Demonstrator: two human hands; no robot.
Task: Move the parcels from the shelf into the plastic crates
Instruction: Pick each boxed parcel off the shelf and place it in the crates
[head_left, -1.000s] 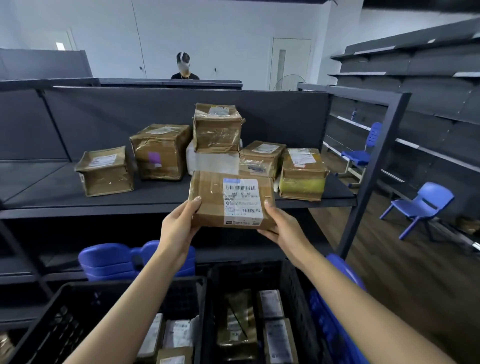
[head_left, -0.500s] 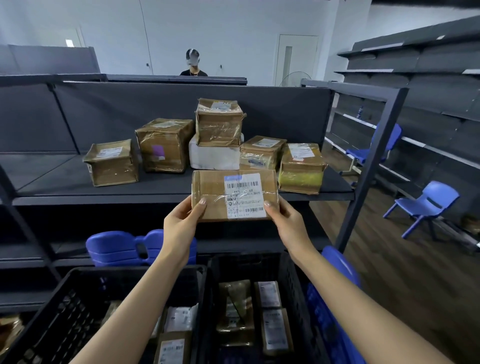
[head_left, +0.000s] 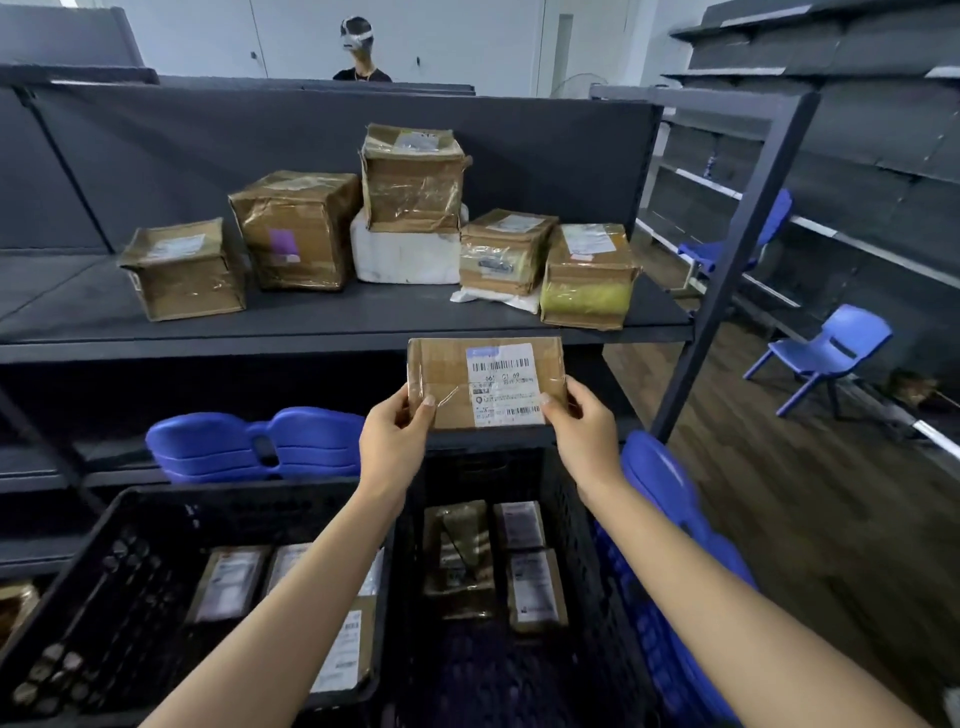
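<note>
A flat brown parcel (head_left: 447, 382) with a white barcode label hangs in the air just below the shelf's front edge, above the right black crate (head_left: 605, 597). My left hand (head_left: 392, 441) grips its lower left corner and my right hand (head_left: 584, 431) grips its lower right corner. Several taped cardboard parcels stay on the dark shelf (head_left: 311, 332), among them a box (head_left: 182, 270) at the left and a yellow-taped box (head_left: 587, 278) at the right. The left black crate (head_left: 93, 587) and the right crate both hold several parcels.
A white foam box (head_left: 405, 254) on the shelf carries a stacked brown box (head_left: 413, 179). Blue plastic chairs lie under the shelf (head_left: 249, 447), beside the right crate (head_left: 670, 499) and on the wooden floor at the right (head_left: 826, 348). A person stands behind the shelving (head_left: 361, 52).
Both hands have drawn the labelled parcel off the shelf edge and lowered it toward the right crate. My view has tilted downward.
</note>
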